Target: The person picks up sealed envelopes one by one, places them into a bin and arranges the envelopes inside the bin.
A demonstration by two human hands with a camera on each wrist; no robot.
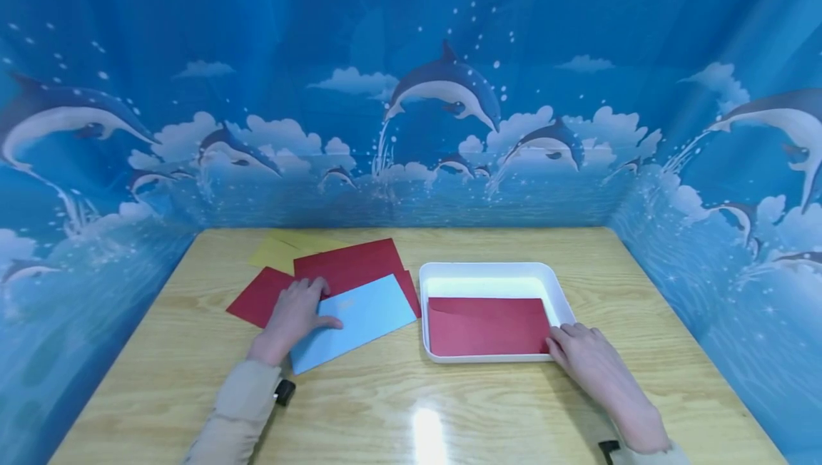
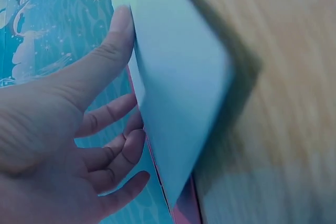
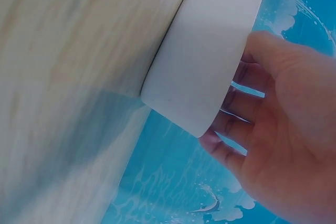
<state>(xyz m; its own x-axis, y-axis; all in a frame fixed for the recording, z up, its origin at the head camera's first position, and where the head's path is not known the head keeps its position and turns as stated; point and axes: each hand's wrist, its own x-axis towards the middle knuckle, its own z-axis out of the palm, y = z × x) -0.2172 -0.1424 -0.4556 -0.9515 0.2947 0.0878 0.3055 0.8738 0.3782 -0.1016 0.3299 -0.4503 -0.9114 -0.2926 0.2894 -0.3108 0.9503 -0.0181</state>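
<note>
Head view, left hand (image 1: 297, 314) on blue envelope (image 1: 366, 319), red envelope (image 1: 353, 262) beneath, tray (image 1: 491, 284) beside

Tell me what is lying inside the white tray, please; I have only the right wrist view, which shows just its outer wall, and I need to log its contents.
Observer: A red envelope lies in the white tray.
Operator: Thanks. My view leaves out the other hand. What is it touching?
Observer: The left hand has its thumb against light blue paper.
Operator: I see nothing yellow here. Is there any?
Observer: Yes, yellow paper lies near the far edge of the table.
</note>
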